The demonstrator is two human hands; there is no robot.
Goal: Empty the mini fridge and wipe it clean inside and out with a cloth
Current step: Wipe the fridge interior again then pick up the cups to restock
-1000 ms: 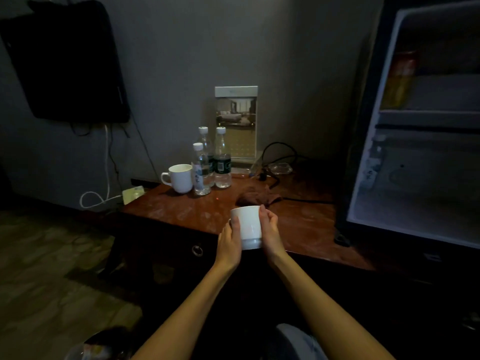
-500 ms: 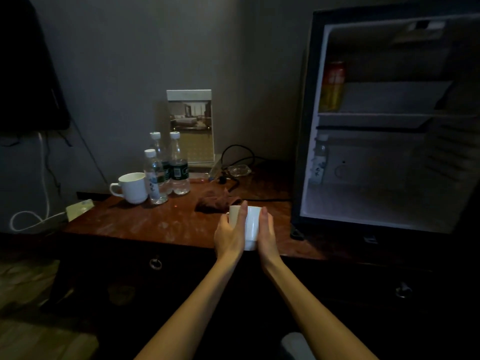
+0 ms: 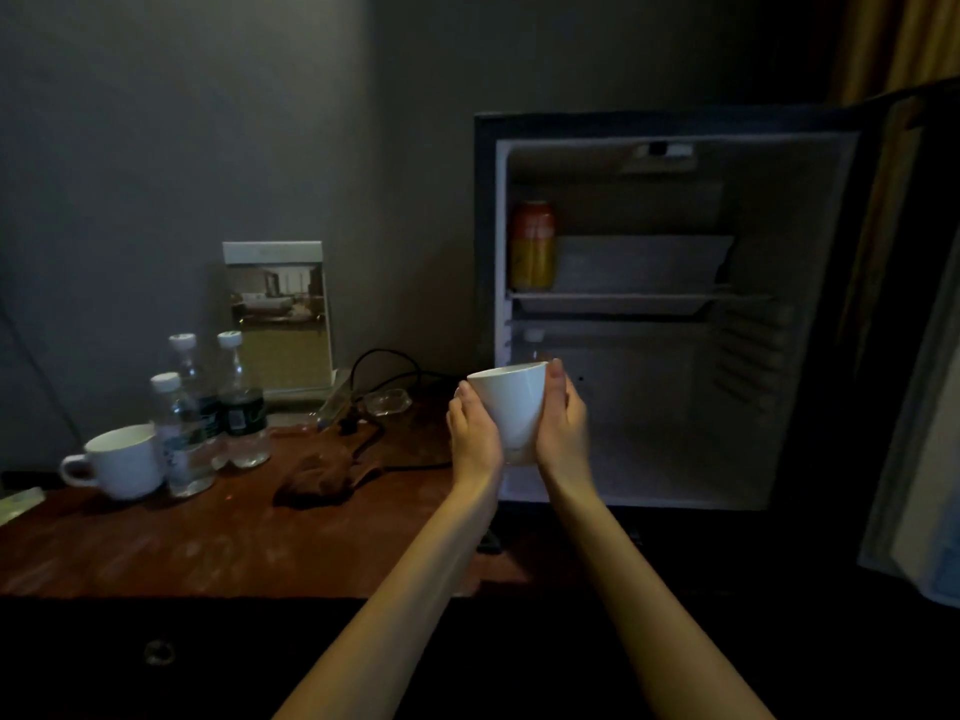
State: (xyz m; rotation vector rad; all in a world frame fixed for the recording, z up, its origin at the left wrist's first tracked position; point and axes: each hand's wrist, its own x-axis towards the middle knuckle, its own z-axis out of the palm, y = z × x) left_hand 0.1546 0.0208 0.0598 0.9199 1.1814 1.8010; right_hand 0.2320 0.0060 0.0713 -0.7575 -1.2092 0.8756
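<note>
Left to right: a mug, water bottles and the crumpled cloth rest on the table. The left hand and right hand clasp a white cup before the open mini fridge, which holds a can on its upper shelf and a bottle below. Risk: clasped only by its smooth sides, the cup may slip and break. Both forearms reach forward, thumbs upright along the cup's sides.

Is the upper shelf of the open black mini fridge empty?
No, an orange and yellow can stands at the left end of the shelf.
</note>
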